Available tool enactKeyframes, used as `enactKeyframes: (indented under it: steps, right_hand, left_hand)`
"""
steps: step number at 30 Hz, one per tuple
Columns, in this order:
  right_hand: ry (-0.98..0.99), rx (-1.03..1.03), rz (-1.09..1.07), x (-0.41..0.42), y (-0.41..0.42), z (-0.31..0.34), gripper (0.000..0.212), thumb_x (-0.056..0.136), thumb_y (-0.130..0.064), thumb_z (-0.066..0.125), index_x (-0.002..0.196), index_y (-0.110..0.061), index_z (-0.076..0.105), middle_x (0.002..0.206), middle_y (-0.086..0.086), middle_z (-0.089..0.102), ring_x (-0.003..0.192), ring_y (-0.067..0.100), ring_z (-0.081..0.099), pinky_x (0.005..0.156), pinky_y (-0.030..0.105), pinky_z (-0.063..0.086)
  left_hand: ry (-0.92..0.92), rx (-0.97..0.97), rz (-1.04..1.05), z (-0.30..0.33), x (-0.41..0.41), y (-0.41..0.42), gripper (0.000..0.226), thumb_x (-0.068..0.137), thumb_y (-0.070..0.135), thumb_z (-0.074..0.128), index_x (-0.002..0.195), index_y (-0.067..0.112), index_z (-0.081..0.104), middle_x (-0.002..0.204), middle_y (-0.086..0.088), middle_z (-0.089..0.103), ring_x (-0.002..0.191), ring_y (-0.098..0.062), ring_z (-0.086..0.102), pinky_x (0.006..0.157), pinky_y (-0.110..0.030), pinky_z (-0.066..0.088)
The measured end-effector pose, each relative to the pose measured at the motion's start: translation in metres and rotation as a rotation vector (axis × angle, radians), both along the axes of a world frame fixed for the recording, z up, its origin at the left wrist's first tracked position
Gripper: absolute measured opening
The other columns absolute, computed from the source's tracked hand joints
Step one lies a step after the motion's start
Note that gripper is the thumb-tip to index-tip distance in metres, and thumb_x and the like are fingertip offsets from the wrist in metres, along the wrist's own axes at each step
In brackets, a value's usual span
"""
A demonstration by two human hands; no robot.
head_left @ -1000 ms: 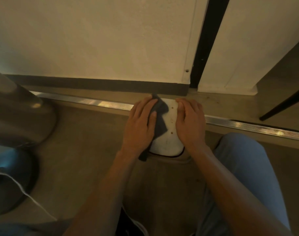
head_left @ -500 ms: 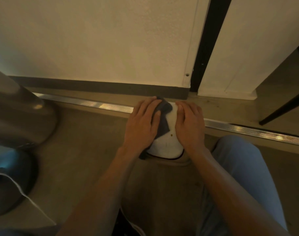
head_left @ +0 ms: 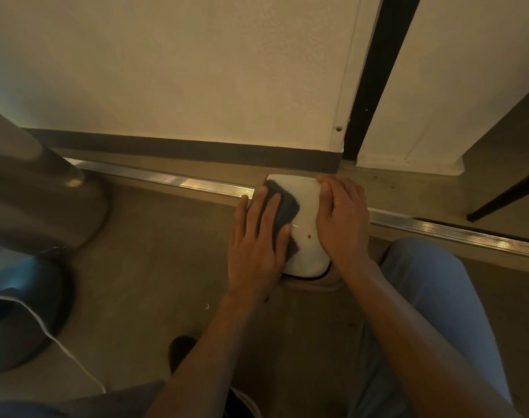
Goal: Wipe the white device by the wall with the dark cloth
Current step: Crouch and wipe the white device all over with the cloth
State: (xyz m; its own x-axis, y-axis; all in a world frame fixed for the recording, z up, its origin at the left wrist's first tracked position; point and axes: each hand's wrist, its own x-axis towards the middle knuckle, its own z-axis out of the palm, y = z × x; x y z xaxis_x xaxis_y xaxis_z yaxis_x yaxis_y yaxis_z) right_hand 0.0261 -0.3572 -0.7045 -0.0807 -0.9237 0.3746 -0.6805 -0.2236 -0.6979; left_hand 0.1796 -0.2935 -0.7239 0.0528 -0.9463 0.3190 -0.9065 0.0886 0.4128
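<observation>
The white device (head_left: 305,203) is a rounded flat unit lying on the floor across a metal threshold strip, close to the wall. The dark cloth (head_left: 284,206) lies on its left half, pressed flat under my left hand (head_left: 258,245), whose fingers spread over it. My right hand (head_left: 341,218) rests on the device's right side with fingers laid flat along its edge, holding it steady. Both hands hide the device's two sides; its top edge and near end stay visible.
A metal threshold strip (head_left: 172,180) runs left to right under the device. A large grey rounded object (head_left: 37,194) on a dark base (head_left: 25,321) stands at the left with a thin white cord. My knee in light blue trousers (head_left: 438,297) is at the right. A black furniture leg (head_left: 504,197) slants at far right.
My left hand has slid the cloth back toward me along the device's left side, uncovering its far top edge. My right hand has stayed on the right side.
</observation>
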Motion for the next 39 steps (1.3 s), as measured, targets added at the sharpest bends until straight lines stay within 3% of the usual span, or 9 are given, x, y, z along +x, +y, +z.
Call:
enactKeyframes:
  steps: [5,12,16,19,23,27,33,36,39]
  right_hand:
    - [0.014,-0.008,-0.005,-0.002,-0.001,-0.002,0.032,0.104,-0.020,0.040,0.117,-0.007,0.066,0.114,0.012,0.066,0.106,0.021,0.052,0.095,0.044,0.048]
    - [-0.016,0.041,0.014,-0.001,0.000,0.005,0.041,0.104,-0.027,0.032,0.116,-0.007,0.066,0.114,0.011,0.066,0.107,0.020,0.051,0.097,0.046,0.046]
    - [-0.004,0.038,0.006,-0.001,-0.001,0.002,0.036,0.105,-0.025,0.036,0.117,-0.008,0.065,0.114,0.011,0.065,0.108,0.021,0.052,0.096,0.046,0.048]
    - [-0.005,0.054,0.004,-0.001,0.000,0.000,0.037,0.105,-0.027,0.036,0.120,-0.010,0.064,0.116,0.010,0.064,0.110,0.020,0.050,0.097,0.043,0.047]
    - [-0.011,0.050,0.010,-0.002,0.001,0.003,0.032,0.106,-0.021,0.039,0.121,-0.009,0.065,0.115,0.010,0.065,0.110,0.021,0.051,0.100,0.046,0.046]
    - [-0.010,0.064,0.008,-0.001,0.001,0.005,0.029,0.106,-0.018,0.040,0.118,-0.008,0.064,0.114,0.011,0.064,0.108,0.020,0.050,0.099,0.047,0.046]
    - [-0.021,0.053,0.003,0.000,0.002,0.007,0.027,0.105,-0.016,0.042,0.115,-0.006,0.065,0.113,0.013,0.065,0.107,0.026,0.054,0.098,0.050,0.046]
    - [-0.014,0.046,0.006,-0.001,0.003,0.006,0.028,0.104,-0.015,0.042,0.118,-0.006,0.065,0.115,0.014,0.065,0.109,0.026,0.054,0.100,0.051,0.046]
    - [-0.018,0.051,0.005,0.000,0.003,0.006,0.029,0.105,-0.016,0.041,0.117,-0.006,0.065,0.115,0.013,0.065,0.110,0.024,0.052,0.101,0.051,0.046]
  left_hand:
    - [0.059,-0.041,0.015,0.007,0.001,-0.016,0.046,0.107,0.032,0.039,0.149,0.015,0.041,0.158,-0.010,0.038,0.149,-0.030,0.029,0.120,-0.044,0.029]
    - [0.031,0.183,0.046,0.053,-0.011,-0.091,0.036,0.106,0.035,0.037,0.125,0.016,0.060,0.125,-0.008,0.062,0.114,-0.029,0.057,0.097,-0.044,0.048]
    - [-0.050,0.001,-0.030,0.033,-0.013,-0.039,0.043,0.107,0.035,0.036,0.143,0.015,0.050,0.150,-0.007,0.047,0.140,-0.025,0.041,0.116,-0.037,0.034]
    - [0.095,-0.040,-0.059,0.022,-0.002,-0.019,0.044,0.107,0.028,0.038,0.148,0.014,0.042,0.156,-0.007,0.039,0.145,-0.023,0.035,0.120,-0.034,0.028]
    - [0.272,0.151,0.115,0.039,0.004,-0.062,0.039,0.108,0.035,0.035,0.142,0.020,0.048,0.142,-0.004,0.051,0.126,-0.024,0.051,0.102,-0.032,0.040]
    - [0.038,0.339,0.092,0.058,-0.004,-0.110,0.038,0.106,0.036,0.034,0.122,0.015,0.060,0.122,-0.011,0.063,0.112,-0.032,0.058,0.093,-0.040,0.044]
    - [0.025,0.030,-0.202,0.045,0.004,-0.066,0.040,0.108,0.033,0.037,0.133,0.012,0.060,0.134,-0.007,0.060,0.125,-0.022,0.051,0.110,-0.032,0.035]
    - [0.118,0.196,-0.055,0.043,0.019,-0.083,0.042,0.108,0.038,0.032,0.130,0.016,0.059,0.129,-0.008,0.061,0.119,-0.026,0.054,0.105,-0.037,0.042]
    - [-0.014,0.386,0.017,0.058,0.001,-0.120,0.041,0.106,0.035,0.030,0.114,0.012,0.063,0.115,-0.015,0.064,0.107,-0.034,0.060,0.094,-0.042,0.047]
